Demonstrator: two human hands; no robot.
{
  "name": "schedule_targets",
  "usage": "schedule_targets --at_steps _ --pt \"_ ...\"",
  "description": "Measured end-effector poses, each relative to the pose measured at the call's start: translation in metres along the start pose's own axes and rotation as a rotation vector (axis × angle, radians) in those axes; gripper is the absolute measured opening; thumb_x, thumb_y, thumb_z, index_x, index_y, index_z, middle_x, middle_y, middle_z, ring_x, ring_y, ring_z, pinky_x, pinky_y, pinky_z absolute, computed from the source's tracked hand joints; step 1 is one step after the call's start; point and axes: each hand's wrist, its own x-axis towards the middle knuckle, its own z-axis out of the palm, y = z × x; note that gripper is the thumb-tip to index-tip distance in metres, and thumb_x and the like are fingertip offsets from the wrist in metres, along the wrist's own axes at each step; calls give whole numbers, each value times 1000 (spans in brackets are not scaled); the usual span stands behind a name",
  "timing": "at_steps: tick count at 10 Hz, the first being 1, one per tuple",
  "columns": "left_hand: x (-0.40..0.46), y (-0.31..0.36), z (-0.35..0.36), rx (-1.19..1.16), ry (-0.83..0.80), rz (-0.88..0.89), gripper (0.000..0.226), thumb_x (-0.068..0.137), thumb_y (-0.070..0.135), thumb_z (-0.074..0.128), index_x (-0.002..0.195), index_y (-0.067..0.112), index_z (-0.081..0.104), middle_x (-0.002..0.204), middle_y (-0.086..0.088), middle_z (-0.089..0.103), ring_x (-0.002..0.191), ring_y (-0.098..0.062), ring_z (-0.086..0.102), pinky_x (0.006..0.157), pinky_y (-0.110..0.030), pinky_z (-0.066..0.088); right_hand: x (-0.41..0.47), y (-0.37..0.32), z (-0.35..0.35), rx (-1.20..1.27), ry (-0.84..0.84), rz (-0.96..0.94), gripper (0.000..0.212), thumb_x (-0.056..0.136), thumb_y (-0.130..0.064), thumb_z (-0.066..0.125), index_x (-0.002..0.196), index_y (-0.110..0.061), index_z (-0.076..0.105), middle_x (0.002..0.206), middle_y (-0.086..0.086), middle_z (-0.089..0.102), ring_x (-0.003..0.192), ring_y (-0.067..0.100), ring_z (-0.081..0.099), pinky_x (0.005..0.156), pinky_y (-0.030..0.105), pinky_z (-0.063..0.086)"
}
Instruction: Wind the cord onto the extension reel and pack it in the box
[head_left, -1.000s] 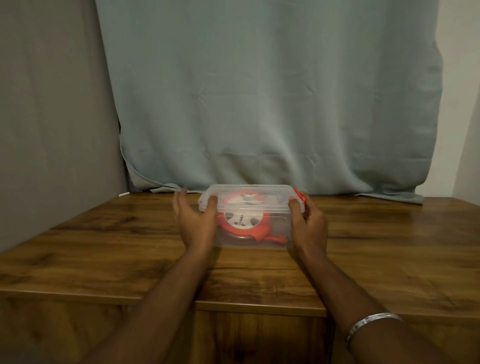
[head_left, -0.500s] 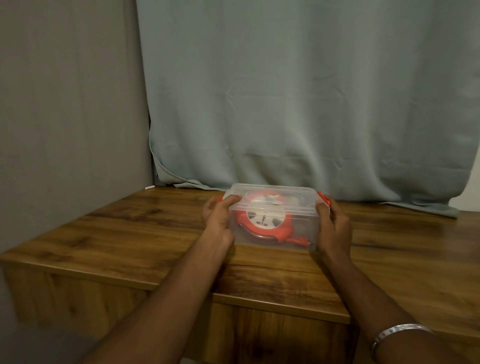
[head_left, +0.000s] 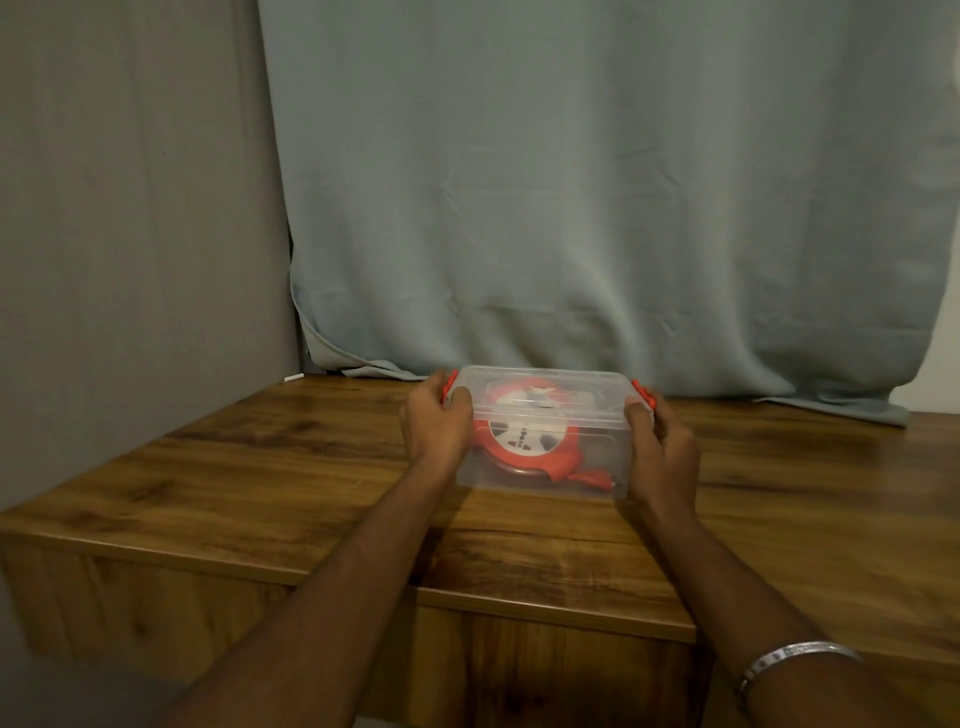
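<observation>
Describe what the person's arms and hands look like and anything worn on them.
Both forearms are bare, with no sleeves in view. The left hand wears nothing that shows: no ring, watch or glove. The right hand is also bare, but a silver metal bracelet circles the right forearm; it bears small engraved markings, too small to read.

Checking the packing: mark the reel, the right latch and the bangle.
reel (head_left: 524, 439): head view, on its white socket face, seen through the box wall.
right latch (head_left: 643, 396): head view, on the red clip at the box's right end.
bangle (head_left: 795, 656): head view, on the metal band at the right wrist.
</observation>
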Motion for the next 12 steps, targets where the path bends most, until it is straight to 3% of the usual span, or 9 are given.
schedule_targets --at_steps 1,2,3,4,5,7,8,11,12 --pt "0 5 -8 257 -88 116 33 98 20 50 124 12 69 117 -14 73 105 -32 66 91 -43 55 -5 -7 -2 -156 9 -40 58 95 -49 51 141 -17 63 128 7 74 116 25 69 99 39 55" --pt "-8 9 -18 463 -129 302 35 105 26 45 130 14 67 125 -11 71 115 -31 64 96 -42 52 -13 -18 -3 -382 81 -180 44 99 -37 51 136 -17 62 138 10 67 128 30 61 105 43 48" --pt "-35 17 -32 591 -63 698 26 98 19 60 119 10 74 119 -8 75 110 -25 69 102 -35 48 -32 -38 -13 -594 57 -565 25 94 -24 56 117 -18 64 122 3 68 115 26 62 94 39 44" --pt "-45 16 -35 715 -111 761 33 88 11 68 121 13 72 116 -6 76 109 -25 69 97 -32 50 -46 -41 -20 -797 -70 -680 35 91 -23 55 122 -13 68 125 7 71 117 29 65 93 41 48" --pt "-41 9 -30 809 -229 694 52 86 5 62 136 16 61 137 -4 65 130 -21 56 107 -31 43 -48 -42 -24 -1005 -182 -599 50 89 -18 58 137 -4 64 143 16 65 132 32 62 101 46 52" --pt "16 -14 14 802 -362 616 62 92 3 57 151 15 43 157 -7 44 146 -22 38 120 -33 26 14 -28 2 -1134 -407 -438 62 95 -21 56 155 -11 45 162 8 45 147 25 45 117 40 41" --pt "46 -25 39 818 -403 604 60 94 3 54 152 14 42 158 -9 43 147 -23 37 120 -33 25 43 -11 18 -1107 -423 -381 65 94 -19 58 156 -10 43 163 9 43 147 26 45 119 39 40" --pt "131 -54 105 816 -472 494 64 93 12 64 153 15 42 159 -8 42 147 -24 37 122 -35 28 111 48 63 -1063 -424 -330 101 61 -38 74 153 -14 40 154 7 47 140 27 48 112 38 44" --pt "134 -54 111 876 -514 492 66 91 13 64 152 14 40 159 -9 41 146 -26 35 122 -34 21 114 53 63 -1108 -439 -316 103 62 -41 75 154 -15 38 155 6 46 140 26 47 112 39 44"
